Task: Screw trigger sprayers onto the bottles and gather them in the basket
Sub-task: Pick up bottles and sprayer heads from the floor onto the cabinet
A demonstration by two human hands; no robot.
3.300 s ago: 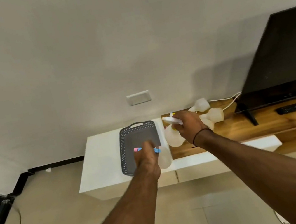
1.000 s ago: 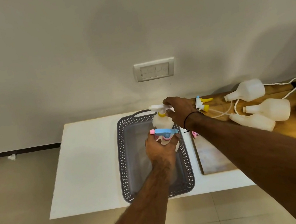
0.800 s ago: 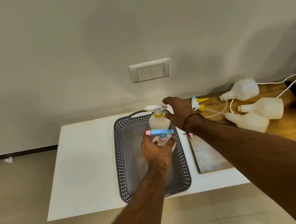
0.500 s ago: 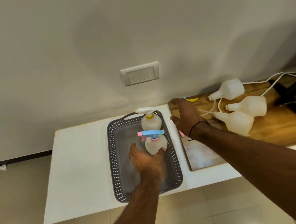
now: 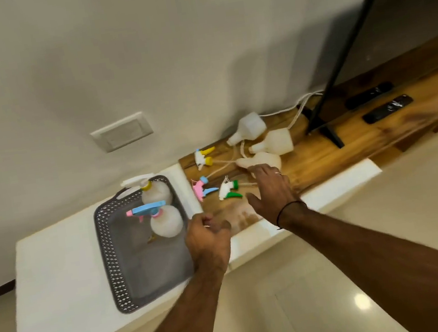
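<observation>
Spread, the right hand [image 5: 269, 191] reaches an uncapped bottle [image 5: 261, 160]; the left hand [image 5: 207, 238], loosely curled, seemingly holds nothing. Grasp the body, neck clear.

2 capped bottles [image 5: 165, 220] upright in grey basket [image 5: 119, 270]; 3 uncapped bottles [image 5: 274, 142] beside.
</observation>
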